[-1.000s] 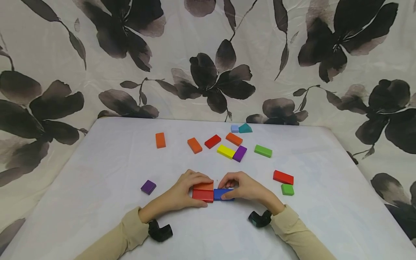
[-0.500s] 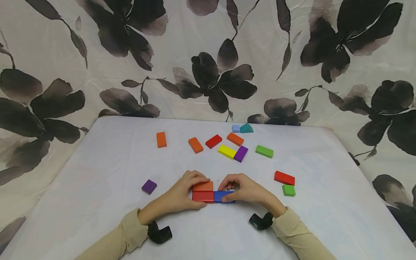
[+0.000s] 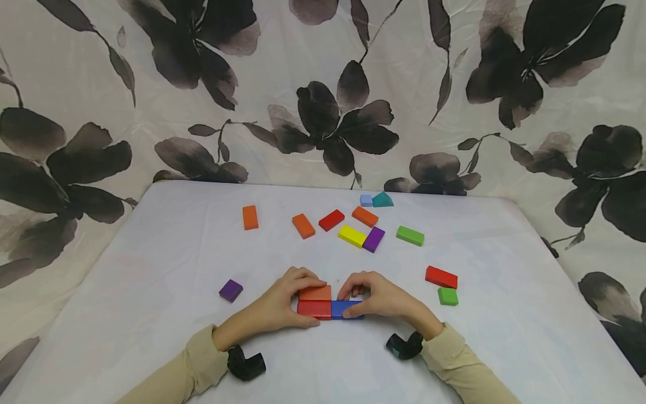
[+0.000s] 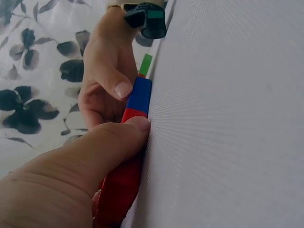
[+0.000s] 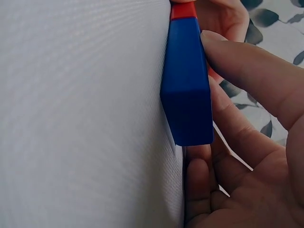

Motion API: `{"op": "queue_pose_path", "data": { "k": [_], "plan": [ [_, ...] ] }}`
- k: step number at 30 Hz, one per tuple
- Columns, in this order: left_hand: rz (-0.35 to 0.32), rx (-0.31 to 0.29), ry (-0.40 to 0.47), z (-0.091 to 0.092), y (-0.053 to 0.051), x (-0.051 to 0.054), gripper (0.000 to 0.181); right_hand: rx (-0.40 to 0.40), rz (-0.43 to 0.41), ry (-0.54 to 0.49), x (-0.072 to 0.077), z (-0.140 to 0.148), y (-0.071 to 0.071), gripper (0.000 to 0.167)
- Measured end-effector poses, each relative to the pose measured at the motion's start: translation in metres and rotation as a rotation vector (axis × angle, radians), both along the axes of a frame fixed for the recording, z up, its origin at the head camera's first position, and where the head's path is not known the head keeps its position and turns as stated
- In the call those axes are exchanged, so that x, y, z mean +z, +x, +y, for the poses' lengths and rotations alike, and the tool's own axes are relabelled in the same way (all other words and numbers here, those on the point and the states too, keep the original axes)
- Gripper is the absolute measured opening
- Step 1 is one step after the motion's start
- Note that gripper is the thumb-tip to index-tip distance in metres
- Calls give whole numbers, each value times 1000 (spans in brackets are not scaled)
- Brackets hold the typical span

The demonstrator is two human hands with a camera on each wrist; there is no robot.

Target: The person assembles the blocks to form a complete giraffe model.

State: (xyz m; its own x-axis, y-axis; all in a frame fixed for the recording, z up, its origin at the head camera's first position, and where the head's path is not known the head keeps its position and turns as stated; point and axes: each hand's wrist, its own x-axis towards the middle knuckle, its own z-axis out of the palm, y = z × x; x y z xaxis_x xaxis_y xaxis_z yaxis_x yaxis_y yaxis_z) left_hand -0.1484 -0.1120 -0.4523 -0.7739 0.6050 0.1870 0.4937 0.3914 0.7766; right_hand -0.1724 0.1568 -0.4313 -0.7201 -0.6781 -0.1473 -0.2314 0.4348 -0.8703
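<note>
My left hand (image 3: pixel 280 300) grips a red block (image 3: pixel 314 310) and an orange block (image 3: pixel 315 293) together, thumb at the red one's near side and fingers over the orange one's far side. The orange block lies against the red one's far edge. End to end with the red block, on its right, is a blue block (image 3: pixel 339 311). My right hand (image 3: pixel 386 296) holds that one, its thumb on the top and the other fingers curled at the far side. In the right wrist view the blue block (image 5: pixel 186 76) lies on the white cloth, touching the red one.
Beyond the hands lie loose blocks: orange (image 3: pixel 303 226), red (image 3: pixel 331 220), yellow (image 3: pixel 351 236), purple (image 3: pixel 373 239), green (image 3: pixel 410 235) and a teal triangle (image 3: pixel 383 200). A purple block (image 3: pixel 230 290) is at left. Red (image 3: pixel 441 276) and green (image 3: pixel 447 296) blocks sit at right.
The joined red, orange and blue blocks have slid slightly toward the person, with both hands still on them. The loose blocks have stayed where they lay.
</note>
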Motion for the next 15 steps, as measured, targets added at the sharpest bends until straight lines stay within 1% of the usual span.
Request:
{"op": "queue_pose_path", "data": {
  "k": [6,15],
  "plan": [
    [-15,-13,-4,0,-1,0,61,5,-14,14,3,0,2,21],
    [-39,-14,-10,1,-2,1,63,13,-3,11,2,0,2,21]
  ]
}}
